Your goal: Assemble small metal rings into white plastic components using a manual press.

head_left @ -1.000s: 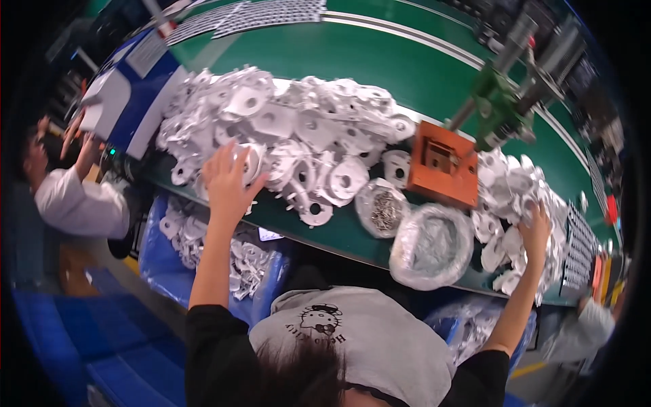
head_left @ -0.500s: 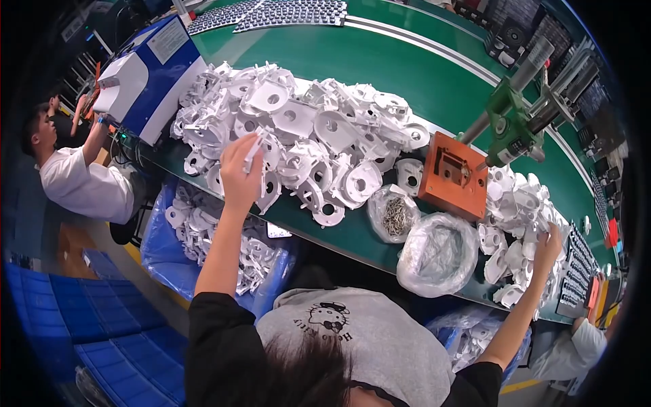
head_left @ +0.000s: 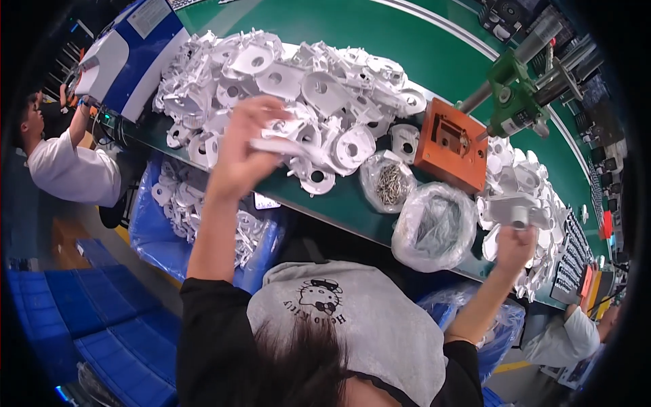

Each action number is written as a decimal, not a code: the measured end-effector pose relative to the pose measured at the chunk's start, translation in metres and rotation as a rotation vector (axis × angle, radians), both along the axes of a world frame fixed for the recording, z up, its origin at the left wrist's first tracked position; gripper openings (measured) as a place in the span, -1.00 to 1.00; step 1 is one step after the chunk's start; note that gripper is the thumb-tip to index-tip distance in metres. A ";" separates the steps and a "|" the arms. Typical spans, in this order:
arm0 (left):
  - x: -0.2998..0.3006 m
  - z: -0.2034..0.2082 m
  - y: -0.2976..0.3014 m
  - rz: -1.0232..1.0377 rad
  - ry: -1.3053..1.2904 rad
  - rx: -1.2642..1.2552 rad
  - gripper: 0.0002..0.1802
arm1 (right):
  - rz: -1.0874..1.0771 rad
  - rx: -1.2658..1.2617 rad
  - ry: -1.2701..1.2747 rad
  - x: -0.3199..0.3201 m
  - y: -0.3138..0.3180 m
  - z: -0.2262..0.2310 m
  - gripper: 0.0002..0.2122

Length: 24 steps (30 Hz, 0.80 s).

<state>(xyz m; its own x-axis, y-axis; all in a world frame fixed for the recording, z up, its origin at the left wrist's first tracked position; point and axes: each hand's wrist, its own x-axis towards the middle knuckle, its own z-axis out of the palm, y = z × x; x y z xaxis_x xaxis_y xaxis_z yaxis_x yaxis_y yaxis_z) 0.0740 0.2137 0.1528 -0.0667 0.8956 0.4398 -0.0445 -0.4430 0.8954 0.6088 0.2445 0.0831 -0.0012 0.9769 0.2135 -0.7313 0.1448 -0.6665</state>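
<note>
Nearest, below the desk's front edge, stand two blue-lined bins, the left bin (head_left: 152,234) holding white plastic pieces. On the desk (head_left: 349,220), a clear-lined bowl (head_left: 422,259) sits close to the edge, touching or just beside a bag of small metal pins (head_left: 390,184).

The right hand (head_left: 517,247) grasps a white holder (head_left: 519,211), fingers closed around its lower end, raised in front of the smaller white pile (head_left: 536,178). The left hand (head_left: 239,152) is blurred; its fingers seem to pinch a flat white plate (head_left: 288,147) by one edge, at the front of the larger white pile (head_left: 278,81).

The step in hand looks like picking up one piece per hand. The next move seems to call for drawing the plate clear of its tangled neighbours, keeping both grips firm and turning each piece to a readable angle.

Beyond the bowl and the pins stands an orange block (head_left: 453,144) with a recess, apart from both hands. Behind it, farther off, rises a green press (head_left: 512,102).
</note>
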 end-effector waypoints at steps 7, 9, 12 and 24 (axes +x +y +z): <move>0.109 -0.040 -0.018 -0.453 0.188 -0.028 -0.37 | 0.269 -0.269 -0.442 -0.180 -0.028 0.017 -0.62; 0.127 -0.038 -0.027 -0.505 0.147 -0.020 -0.33 | 0.487 -0.230 -0.289 -0.191 -0.028 0.008 -0.72; 0.140 -0.045 -0.028 -0.385 0.091 0.088 -0.34 | 0.426 -0.514 -0.310 -0.224 -0.046 0.023 -0.70; 0.159 -0.058 -0.029 -0.039 0.052 0.030 -0.75 | 0.554 -0.507 -0.105 -0.233 -0.043 0.016 -0.65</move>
